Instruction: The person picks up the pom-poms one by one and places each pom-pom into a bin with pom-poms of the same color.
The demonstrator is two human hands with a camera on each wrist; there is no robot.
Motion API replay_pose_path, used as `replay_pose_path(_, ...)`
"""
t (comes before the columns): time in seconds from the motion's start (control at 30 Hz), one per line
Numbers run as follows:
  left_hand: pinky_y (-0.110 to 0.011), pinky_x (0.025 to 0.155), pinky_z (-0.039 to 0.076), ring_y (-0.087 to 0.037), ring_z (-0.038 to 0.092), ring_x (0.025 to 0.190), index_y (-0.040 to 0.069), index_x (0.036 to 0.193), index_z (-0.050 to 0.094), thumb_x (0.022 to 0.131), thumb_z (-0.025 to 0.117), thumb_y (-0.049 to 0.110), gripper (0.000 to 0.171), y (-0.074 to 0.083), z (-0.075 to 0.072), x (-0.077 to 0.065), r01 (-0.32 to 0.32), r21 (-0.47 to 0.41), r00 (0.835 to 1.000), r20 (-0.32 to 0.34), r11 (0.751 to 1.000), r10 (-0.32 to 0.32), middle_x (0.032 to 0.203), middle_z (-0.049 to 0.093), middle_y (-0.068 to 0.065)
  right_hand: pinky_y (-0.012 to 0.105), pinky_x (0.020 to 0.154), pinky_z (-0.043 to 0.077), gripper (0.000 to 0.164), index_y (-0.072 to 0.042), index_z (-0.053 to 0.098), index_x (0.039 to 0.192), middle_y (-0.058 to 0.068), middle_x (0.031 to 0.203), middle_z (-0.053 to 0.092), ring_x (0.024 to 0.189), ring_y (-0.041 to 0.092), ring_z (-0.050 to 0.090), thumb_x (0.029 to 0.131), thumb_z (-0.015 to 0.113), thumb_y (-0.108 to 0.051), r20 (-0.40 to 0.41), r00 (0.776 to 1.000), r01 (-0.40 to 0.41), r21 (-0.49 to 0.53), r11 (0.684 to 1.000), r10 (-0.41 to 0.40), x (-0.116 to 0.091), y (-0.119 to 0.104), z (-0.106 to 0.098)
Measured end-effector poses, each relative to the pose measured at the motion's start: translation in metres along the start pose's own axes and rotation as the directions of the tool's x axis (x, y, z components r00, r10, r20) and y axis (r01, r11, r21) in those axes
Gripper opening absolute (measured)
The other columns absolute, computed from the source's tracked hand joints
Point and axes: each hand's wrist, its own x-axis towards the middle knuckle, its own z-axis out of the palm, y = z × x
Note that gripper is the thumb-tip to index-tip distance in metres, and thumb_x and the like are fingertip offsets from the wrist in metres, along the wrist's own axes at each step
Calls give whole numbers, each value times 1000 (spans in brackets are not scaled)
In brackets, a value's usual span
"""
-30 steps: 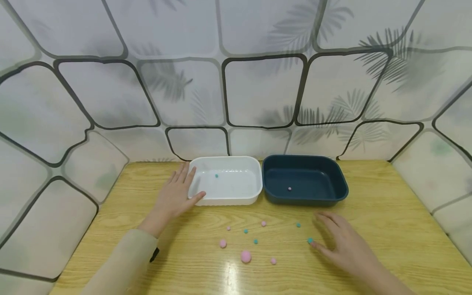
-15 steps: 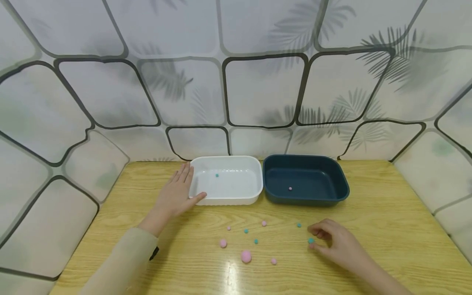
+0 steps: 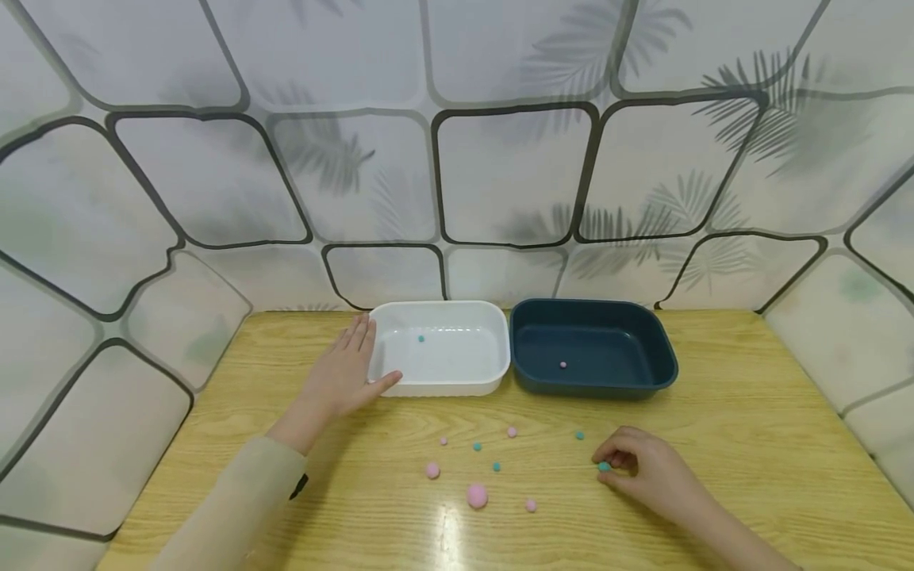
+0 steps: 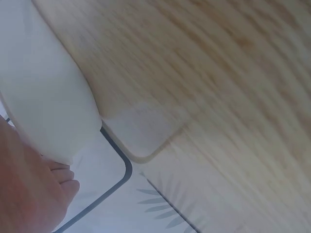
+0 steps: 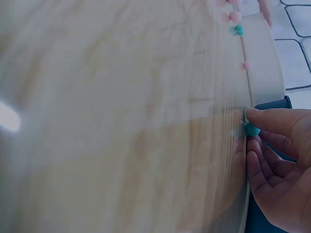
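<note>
My right hand [image 3: 653, 476] pinches a small teal ball [image 3: 604, 467] between thumb and fingertips, low over the wooden table. In the right wrist view the same teal ball [image 5: 252, 129] shows between thumb and index finger, with the other fingers curled beneath. My left hand [image 3: 341, 373] rests against the left side of a white rectangular dish [image 3: 439, 389], fingers straight along its rim and thumb over the front corner. One teal ball [image 3: 421, 339] lies inside that dish. Beside it stands a dark blue dish [image 3: 593, 391] with a small pink ball [image 3: 562, 365] in it.
Several loose balls lie on the table [image 3: 385, 507] before the dishes. Among them are a large pink ball [image 3: 477, 496], a smaller pink ball [image 3: 432, 470] and a teal ball [image 3: 579, 435] near my right fingers. A patterned backdrop [image 3: 500, 174] rises behind the dishes.
My right hand's fingers have closed in from a spread position and now pinch the teal ball by the thumb. The left hand stays against the white dish.
</note>
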Motion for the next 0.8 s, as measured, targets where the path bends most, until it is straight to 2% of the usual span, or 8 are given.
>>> replay_pose_path(0.3,-55,134,22,-46,14,164,-15,163,17,104,51,64,104,3,-2,-2,-3,-6,1000,10,1000,3,174,13,-32,19,62,53,17,-21,79,91,-13,88,70,74,-8,55,83,90,-10,7,1000,-21,33,999,21,3,-2,-3)
replay_pose_path(0.53,-53,135,21,-45,12,164,-14,164,14,102,52,67,109,3,-1,-2,1,-2,1000,11,1000,-1,174,10,-31,18,69,58,12,-18,79,95,-8,94,74,77,-6,60,88,87,-12,12,994,-109,76,991,108,11,-15,-9)
replay_pose_path(0.67,-53,135,22,-45,13,164,-14,164,14,102,53,66,108,2,-1,-2,3,-5,1000,7,1000,-3,174,9,-31,19,72,60,12,-14,80,97,-5,96,76,79,-4,64,88,86,-10,-35,993,-112,117,987,117,20,-28,-12)
replay_pose_path(0.8,-54,135,21,-45,12,164,-14,164,13,102,54,65,108,2,0,-1,6,-13,1000,10,1000,-6,175,7,-30,19,73,60,13,-12,80,97,-5,96,76,79,-3,65,87,87,-9,-100,992,-70,124,990,83,30,-37,-14)
